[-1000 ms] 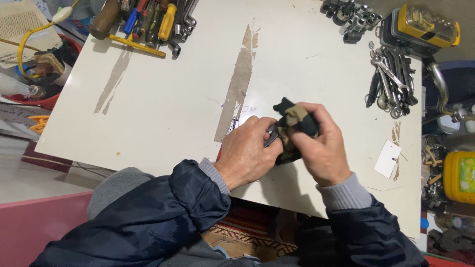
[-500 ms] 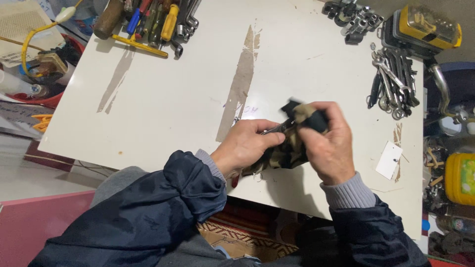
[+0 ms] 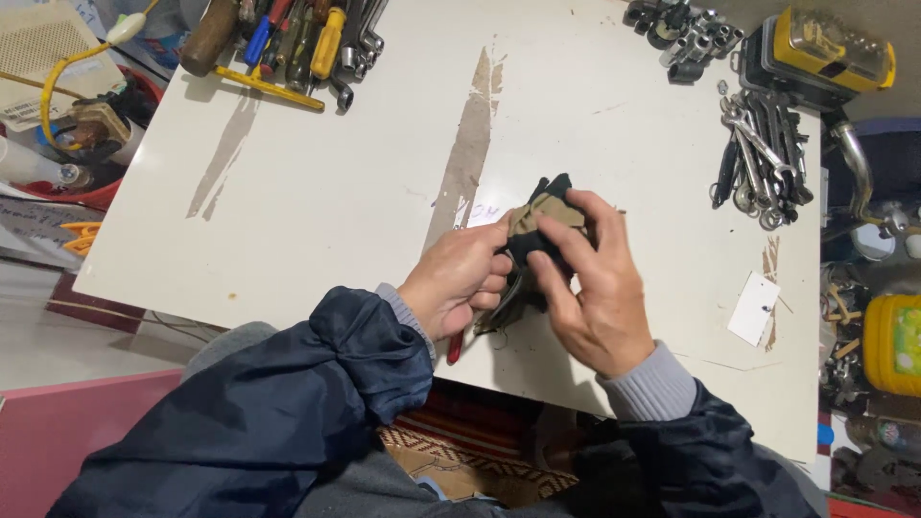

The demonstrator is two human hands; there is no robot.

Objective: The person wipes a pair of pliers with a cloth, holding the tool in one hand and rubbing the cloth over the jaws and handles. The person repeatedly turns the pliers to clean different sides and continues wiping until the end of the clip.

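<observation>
Since the earlier frame our right hand (image 3: 595, 293) has slid nearer over the dark cloth bundle (image 3: 539, 228). Both hands' fingers clamp it (left hand (image 3: 459, 280) beneath). We judge the red-handled tool (image 3: 454, 347) below the left fingers could slip free.

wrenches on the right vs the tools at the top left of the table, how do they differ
The wrenches are bare grey metal; the top-left tools have coloured handles: yellow, blue, red and one brown. The wrenches lie fanned near the table's right edge beside a yellow and black case; the top-left tools are heaped against the far edge. Both piles lie untouched, away from the left hand and right hand, which hold a dark bundle.
</observation>
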